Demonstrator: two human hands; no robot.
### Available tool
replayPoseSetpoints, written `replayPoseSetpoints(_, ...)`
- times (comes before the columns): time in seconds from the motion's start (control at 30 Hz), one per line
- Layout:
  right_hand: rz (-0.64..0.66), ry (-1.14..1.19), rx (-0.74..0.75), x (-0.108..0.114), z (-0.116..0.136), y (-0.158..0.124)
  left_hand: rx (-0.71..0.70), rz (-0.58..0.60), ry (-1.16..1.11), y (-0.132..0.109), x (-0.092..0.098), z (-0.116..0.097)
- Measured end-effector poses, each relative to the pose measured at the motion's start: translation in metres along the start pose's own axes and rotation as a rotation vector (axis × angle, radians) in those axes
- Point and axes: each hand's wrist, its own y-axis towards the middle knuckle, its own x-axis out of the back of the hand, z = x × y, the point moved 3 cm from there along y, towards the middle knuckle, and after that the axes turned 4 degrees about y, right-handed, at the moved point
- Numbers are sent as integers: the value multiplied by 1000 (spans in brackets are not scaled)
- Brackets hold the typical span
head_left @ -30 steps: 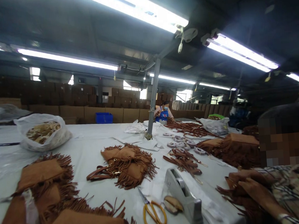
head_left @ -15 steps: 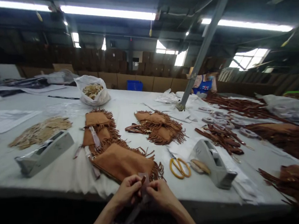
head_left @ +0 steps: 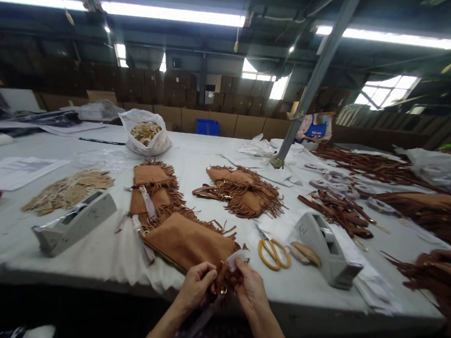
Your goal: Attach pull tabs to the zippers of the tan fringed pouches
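A tan suede fringed bag (head_left: 190, 238) lies at the table's near edge, right in front of me. My left hand (head_left: 197, 284) is closed in a pinch on a brown leather strap (head_left: 220, 280) at the bag's lower corner, where a gold ring shows. Between the thumb and fingers of my right hand (head_left: 248, 284) is a thin, translucent whitish wrapping strip (head_left: 237, 259). More translucent wrapping hangs below my hands. Another wrapped strap (head_left: 145, 245) rests at the bag's left end.
Yellow-handled scissors (head_left: 273, 254) and a tape dispenser (head_left: 330, 257) stand to the right; another tape dispenser (head_left: 75, 222) is left. Further fringed bags (head_left: 246, 188) lie beyond. Brown straps (head_left: 340, 214) are heaped right. A person (head_left: 316, 129) is across the table.
My right hand has turned and lifted the whitish strip up beside the bag's corner. The strap and gold ring now show more clearly between my hands. My view has shifted slightly left.
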Motion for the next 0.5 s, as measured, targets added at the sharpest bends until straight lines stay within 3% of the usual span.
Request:
replayPoseSetpoints(0.2, 48, -46, 22, -8, 2, -2, -105, -41, 94, 1, -1, 2)
replayPoseSetpoints(0.5, 144, -218, 98, -16, 7, -12, -122, -66, 152, -3, -3, 0)
